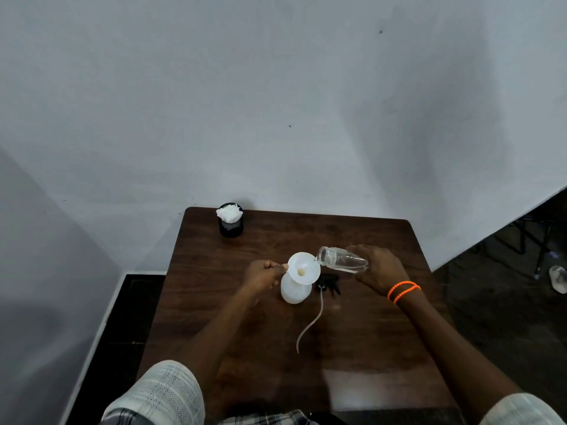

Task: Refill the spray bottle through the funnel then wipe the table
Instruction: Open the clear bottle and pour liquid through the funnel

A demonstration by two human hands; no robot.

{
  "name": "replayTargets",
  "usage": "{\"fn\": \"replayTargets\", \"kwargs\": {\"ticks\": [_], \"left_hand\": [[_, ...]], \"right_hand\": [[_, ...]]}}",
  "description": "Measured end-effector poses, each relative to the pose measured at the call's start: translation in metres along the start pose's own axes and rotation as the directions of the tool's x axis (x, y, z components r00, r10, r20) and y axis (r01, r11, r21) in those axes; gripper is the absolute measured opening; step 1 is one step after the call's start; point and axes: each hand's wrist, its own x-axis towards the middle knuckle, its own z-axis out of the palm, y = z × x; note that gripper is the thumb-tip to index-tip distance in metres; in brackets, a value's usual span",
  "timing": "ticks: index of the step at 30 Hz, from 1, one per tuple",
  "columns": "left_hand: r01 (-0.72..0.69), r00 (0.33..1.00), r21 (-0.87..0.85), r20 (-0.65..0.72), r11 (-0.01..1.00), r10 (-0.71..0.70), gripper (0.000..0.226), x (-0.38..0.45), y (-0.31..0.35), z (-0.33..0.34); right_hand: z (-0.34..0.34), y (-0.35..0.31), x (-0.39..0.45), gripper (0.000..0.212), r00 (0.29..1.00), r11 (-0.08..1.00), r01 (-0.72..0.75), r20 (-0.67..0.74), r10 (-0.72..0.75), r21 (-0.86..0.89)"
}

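A white spray bottle [293,292] stands on the dark wooden table [368,332] with a white funnel [303,267] seated in its neck. My left hand [264,275] pinches the funnel's tab at its left rim. My right hand [379,269] grips a clear bottle [342,259], tipped nearly sideways with its open mouth over the funnel's right rim. A little clear liquid lies in the bottle's lower side. The black spray trigger head [329,283] lies on the table just right of the spray bottle, and its thin tube [311,325] trails toward me.
A black cup [231,226] stuffed with white tissue [229,212] stands at the table's far left corner, near the wall. The table's right edge drops to a dark floor, where a clear bottle [557,279] lies.
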Motion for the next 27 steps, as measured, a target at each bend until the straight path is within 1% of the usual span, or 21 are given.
{"fn": "replayTargets", "kwargs": {"ticks": [5, 11, 16, 27], "left_hand": [[0.001, 1.0, -0.01, -0.003, 1.0, -0.001, 0.026, -0.002, 0.0, 0.0], [-0.012, 1.0, 0.013, 0.014, 1.0, 0.012, 0.024, -0.002, 0.0, -0.001], [0.01, 1.0, -0.006, 0.014, 1.0, -0.01, 0.024, -0.001, -0.001, -0.001], [0.024, 1.0, -0.031, 0.01, 0.999, -0.024, 0.024, -0.002, -0.002, 0.001]], "right_hand": [[-0.001, -0.002, 0.0, 0.054, 1.0, 1.0, -0.009, 0.012, 0.01, -0.024], [-0.003, -0.005, -0.001, 0.057, 1.0, 0.999, -0.023, 0.011, 0.023, -0.027], [-0.006, -0.008, -0.002, 0.06, 0.999, 0.999, -0.041, 0.016, 0.041, -0.031], [-0.013, -0.016, -0.006, 0.058, 0.998, 0.996, -0.053, 0.019, 0.055, -0.073]]}}
